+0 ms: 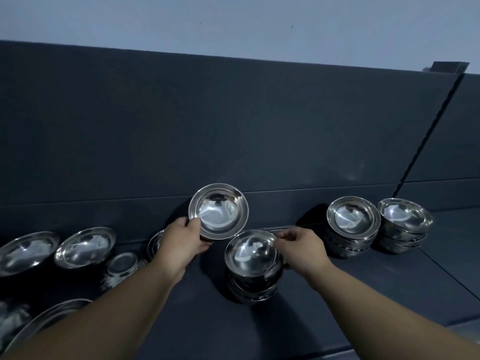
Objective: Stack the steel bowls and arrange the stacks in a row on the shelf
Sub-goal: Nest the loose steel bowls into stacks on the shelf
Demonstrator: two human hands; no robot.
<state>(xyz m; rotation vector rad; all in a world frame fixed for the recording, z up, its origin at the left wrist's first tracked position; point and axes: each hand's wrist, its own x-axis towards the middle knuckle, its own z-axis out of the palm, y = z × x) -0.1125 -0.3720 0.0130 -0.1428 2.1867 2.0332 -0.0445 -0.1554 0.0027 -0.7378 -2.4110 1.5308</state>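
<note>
My left hand (pixel 185 239) grips a single steel bowl (pixel 220 210) by its near-left rim and holds it tilted, lifted above the dark shelf (pixel 363 287). Just right of it stands a stack of steel bowls (pixel 253 266); my right hand (pixel 301 249) pinches the rim of its top bowl on the right side. Two more stacks stand in a row at the right, one (pixel 352 227) beside the other (pixel 404 226). Loose bowls lie to the left: a wide one (pixel 26 252), another (pixel 84 246), and an upside-down small one (pixel 122 267).
A further bowl (pixel 155 242) shows partly behind my left wrist. A large steel plate (pixel 46 320) and more steelware sit at the lower left edge. A dark wall panel (pixel 233 126) rises behind the shelf. The shelf's front edge runs along the lower right.
</note>
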